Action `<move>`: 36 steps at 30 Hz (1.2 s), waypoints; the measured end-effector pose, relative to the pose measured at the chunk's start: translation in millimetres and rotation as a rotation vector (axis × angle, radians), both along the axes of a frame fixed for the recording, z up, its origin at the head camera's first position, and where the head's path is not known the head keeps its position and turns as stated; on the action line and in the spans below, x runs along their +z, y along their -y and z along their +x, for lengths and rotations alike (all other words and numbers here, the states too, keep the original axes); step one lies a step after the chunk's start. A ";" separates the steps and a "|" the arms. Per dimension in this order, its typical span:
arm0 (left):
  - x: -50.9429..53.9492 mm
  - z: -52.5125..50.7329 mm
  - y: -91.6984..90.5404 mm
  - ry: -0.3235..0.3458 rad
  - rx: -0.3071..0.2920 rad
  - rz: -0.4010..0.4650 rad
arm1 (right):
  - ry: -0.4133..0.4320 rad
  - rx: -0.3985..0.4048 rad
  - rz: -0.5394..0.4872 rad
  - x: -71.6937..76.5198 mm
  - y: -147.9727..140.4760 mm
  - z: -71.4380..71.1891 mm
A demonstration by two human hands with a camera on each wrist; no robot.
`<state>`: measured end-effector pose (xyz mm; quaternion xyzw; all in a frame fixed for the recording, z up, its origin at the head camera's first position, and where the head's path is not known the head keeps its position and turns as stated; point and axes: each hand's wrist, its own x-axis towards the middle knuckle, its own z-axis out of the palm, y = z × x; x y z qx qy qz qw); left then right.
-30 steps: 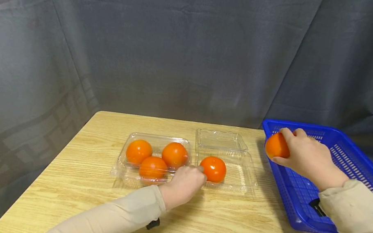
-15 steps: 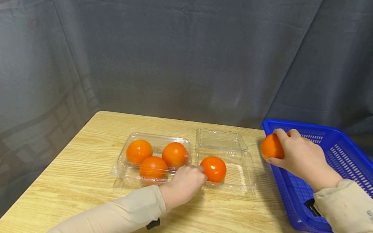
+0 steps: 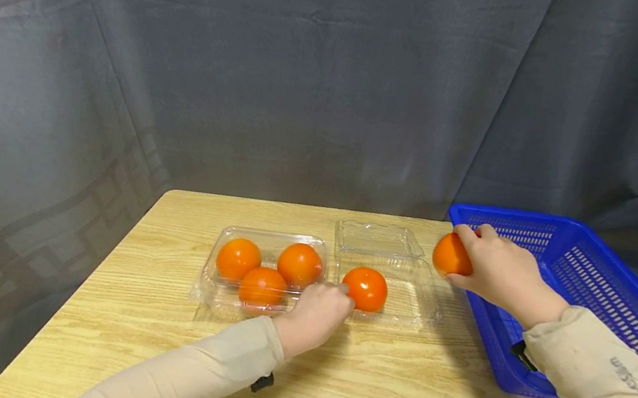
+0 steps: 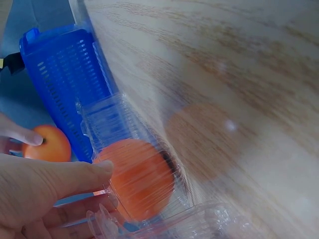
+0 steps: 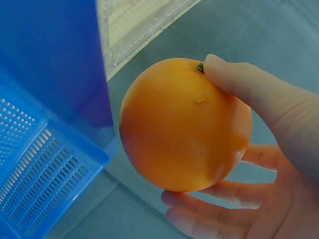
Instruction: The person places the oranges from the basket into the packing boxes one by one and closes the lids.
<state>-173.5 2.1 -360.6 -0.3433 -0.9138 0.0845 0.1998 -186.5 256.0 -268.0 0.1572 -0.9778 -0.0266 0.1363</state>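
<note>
My right hand [image 3: 501, 270] holds an orange [image 3: 453, 255] above the near-left rim of the blue basket [image 3: 481, 334]. In the right wrist view, the thumb lies beside its small green stem end, with fingers around the far side. My left hand [image 3: 316, 316] pinches the left edge of an open clear plastic clamshell [image 3: 404, 299]; in the left wrist view, the thumb and fingers lie on either side of the plastic. A glossy red-orange fruit [image 3: 365, 289] sits in that clamshell. Its lid [image 3: 379, 239] lies folded back, away from me.
Left of the open clamshell stands a second clear clamshell [image 3: 209, 276] with three oranges [image 3: 238, 259] inside. The wooden table [image 3: 387, 396] has its far edge against a dark grey curtain [image 3: 313, 84]. The basket stands at the right side.
My right hand has carried the orange left and slightly down, from over the basket past its rim toward the open clamshell. The left hand has stayed put.
</note>
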 end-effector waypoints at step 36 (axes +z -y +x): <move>0.8 -0.6 -1.0 0.040 0.014 -0.011 | -0.001 0.062 -0.034 -11.7 25.7 -5.6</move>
